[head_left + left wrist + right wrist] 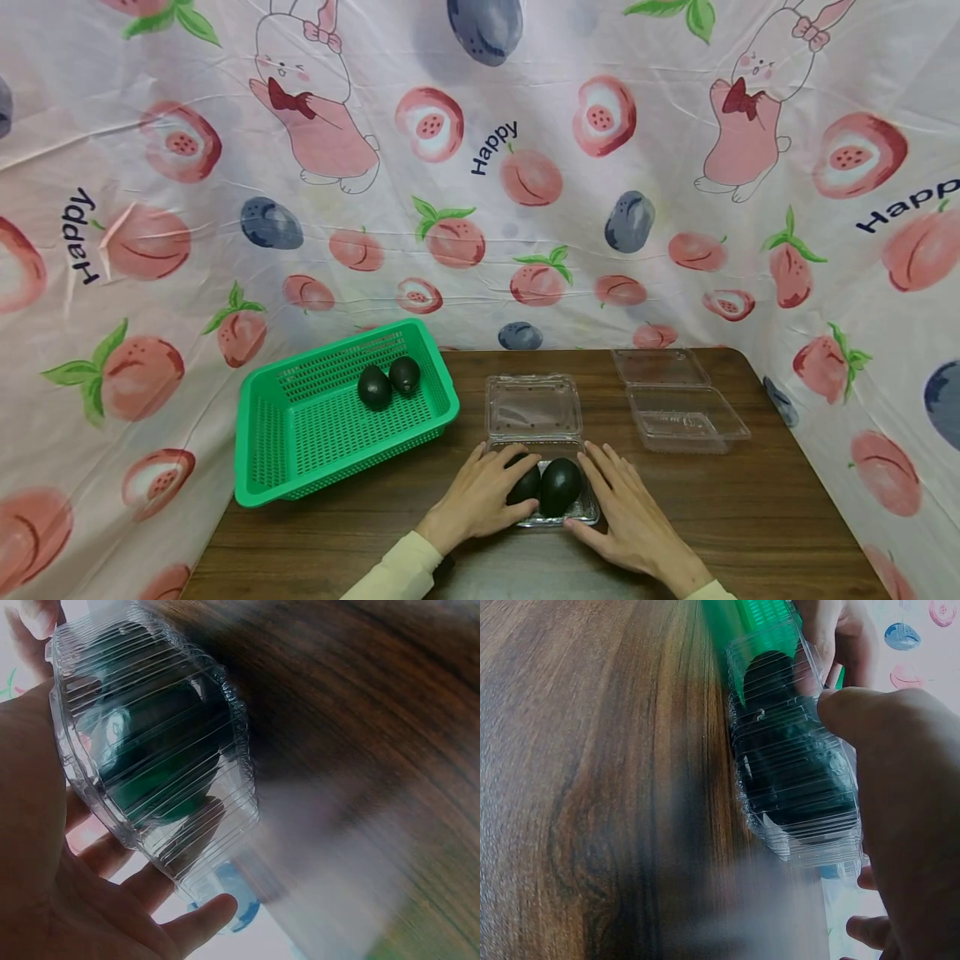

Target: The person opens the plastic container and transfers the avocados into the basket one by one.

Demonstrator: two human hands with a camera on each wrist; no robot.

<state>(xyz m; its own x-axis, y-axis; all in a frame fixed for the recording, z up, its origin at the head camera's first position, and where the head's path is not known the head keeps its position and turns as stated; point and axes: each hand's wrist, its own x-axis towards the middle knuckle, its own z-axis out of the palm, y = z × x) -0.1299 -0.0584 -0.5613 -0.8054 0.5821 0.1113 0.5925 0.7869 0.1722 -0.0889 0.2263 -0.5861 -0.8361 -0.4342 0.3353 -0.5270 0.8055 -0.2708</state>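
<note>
A clear plastic clamshell box [533, 408] stands on the table with its lid folded back and two dark avocados in its base. My left hand [483, 492] reaches over the box's left side, its fingers and thumb round the left avocado [527, 486], which they partly cover. Beside it lies the right avocado [560, 487]. Along the box's right side, my right hand [633, 517] has its fingers extended and its thumb by the front corner. The ribbed wall of the box [802, 847] shows close to that thumb in the right wrist view.
A green plastic basket [300, 492] at the left holds two more avocados [375, 387]. Another open clear box [686, 421] stands at the back right of the brown wooden table [772, 517]. Behind hangs a fruit-printed cloth [480, 192].
</note>
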